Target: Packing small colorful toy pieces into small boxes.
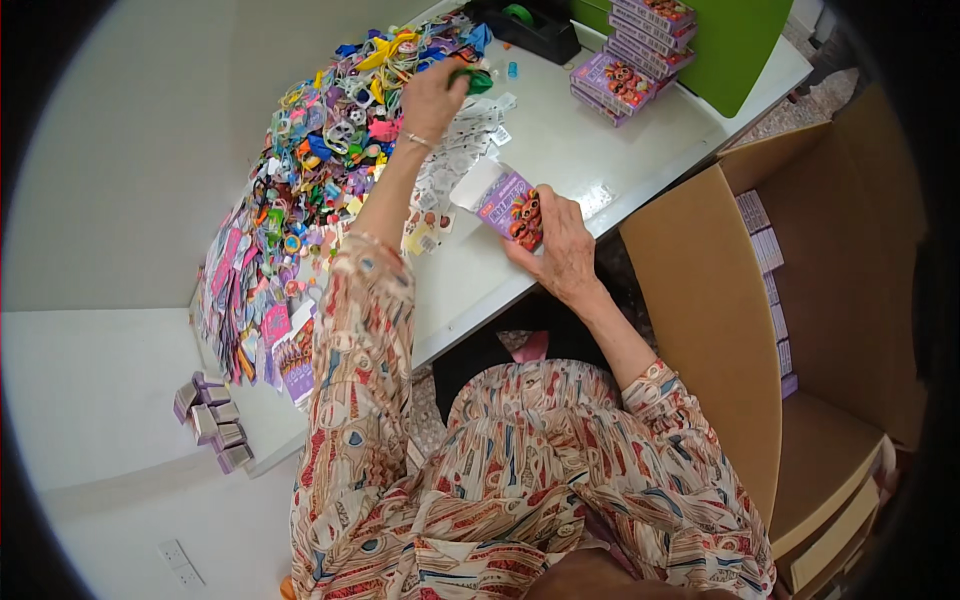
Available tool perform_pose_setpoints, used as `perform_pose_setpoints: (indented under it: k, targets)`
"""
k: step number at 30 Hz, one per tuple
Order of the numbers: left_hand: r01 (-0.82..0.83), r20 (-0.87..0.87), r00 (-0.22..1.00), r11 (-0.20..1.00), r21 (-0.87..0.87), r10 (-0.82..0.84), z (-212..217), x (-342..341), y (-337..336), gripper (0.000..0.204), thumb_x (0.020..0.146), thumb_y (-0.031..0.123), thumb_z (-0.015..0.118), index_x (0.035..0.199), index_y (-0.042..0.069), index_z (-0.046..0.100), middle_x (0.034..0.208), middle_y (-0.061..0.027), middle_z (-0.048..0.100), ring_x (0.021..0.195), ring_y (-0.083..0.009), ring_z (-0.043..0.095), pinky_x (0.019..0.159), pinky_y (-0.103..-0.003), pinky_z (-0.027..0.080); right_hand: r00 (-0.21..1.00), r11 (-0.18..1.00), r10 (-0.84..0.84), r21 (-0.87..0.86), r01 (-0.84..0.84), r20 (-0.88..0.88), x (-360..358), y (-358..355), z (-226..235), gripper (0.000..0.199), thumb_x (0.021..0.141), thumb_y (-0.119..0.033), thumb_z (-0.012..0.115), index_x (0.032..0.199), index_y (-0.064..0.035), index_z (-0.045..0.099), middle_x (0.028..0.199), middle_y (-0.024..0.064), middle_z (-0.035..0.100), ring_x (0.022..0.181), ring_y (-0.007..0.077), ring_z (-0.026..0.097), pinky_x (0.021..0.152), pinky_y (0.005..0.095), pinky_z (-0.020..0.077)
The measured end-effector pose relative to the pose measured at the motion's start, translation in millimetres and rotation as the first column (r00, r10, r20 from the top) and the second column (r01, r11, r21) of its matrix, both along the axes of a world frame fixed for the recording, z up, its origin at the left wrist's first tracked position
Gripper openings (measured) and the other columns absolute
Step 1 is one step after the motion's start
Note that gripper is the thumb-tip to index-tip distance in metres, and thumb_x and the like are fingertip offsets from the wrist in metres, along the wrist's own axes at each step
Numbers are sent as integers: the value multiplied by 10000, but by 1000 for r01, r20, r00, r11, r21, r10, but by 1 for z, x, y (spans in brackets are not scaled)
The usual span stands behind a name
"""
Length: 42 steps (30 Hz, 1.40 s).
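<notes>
My left hand [433, 98] reaches far across the white table [560, 160] and closes on a small green toy [474, 79] at the edge of a big heap of colourful small toys [330, 150]. My right hand [562, 250] holds a small purple carton [510, 205] with its white flap open, near the table's front edge. Small clear packets [460, 160] lie scattered between the two hands.
Finished purple cartons are stacked at the far right [640, 50] beside a green board [735, 45]. A black tape dispenser [530, 25] stands at the back. A large open cardboard box [720, 330] with rows of cartons is on my right. Flat carton blanks [250, 320] and several small boxes [212, 420] lie at the left.
</notes>
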<state>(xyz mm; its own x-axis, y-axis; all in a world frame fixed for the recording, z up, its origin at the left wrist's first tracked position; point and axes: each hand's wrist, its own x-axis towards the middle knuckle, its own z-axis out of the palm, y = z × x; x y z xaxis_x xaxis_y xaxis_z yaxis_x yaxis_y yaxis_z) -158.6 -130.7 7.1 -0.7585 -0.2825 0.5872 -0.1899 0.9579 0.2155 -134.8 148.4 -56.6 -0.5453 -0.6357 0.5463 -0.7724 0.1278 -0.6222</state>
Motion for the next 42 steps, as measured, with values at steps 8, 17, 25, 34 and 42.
perform_pose_setpoints:
  k: [8,17,25,34,42]
  targets:
    - [119,-162,981,989,87,-104,44,97,88,141,815,96,677,954,85,653,854,-83,668,681,-259,653,570,-325,501,1000,993,-7,114,5,11,-1,-4,11,773,702,-295,771,1301,25,403,1052,158,568,967,333,543,787,412,503]
    - [165,144,972,977,133,-184,18,129,109,218,830,116,633,1045,87,627,884,-60,672,713,-267,653,594,-377,499,1000,985,26,172,-25,-7,4,-5,14,789,699,-316,762,1301,31,388,1054,172,562,974,343,541,787,427,506]
    - [0,251,960,900,436,-121,34,123,101,208,845,201,662,1002,67,691,926,-39,710,923,-235,591,871,-351,432,1000,984,16,175,-13,-16,3,-5,16,762,704,-324,759,1279,26,402,1057,178,561,977,349,538,794,435,501]
    - [78,-185,983,916,393,-4,-16,132,119,212,824,233,717,977,86,724,1062,-135,611,991,-244,546,908,-348,408,994,986,-26,167,9,102,7,-10,22,711,689,-298,762,1238,13,435,1062,191,561,1005,353,546,818,435,486]
    - [61,84,974,601,797,-210,-13,141,107,235,878,236,691,962,19,725,810,7,495,757,-71,483,590,-247,399,998,986,44,160,-51,48,10,-12,31,896,665,-294,793,1372,4,330,1076,206,561,1008,358,559,793,441,501]
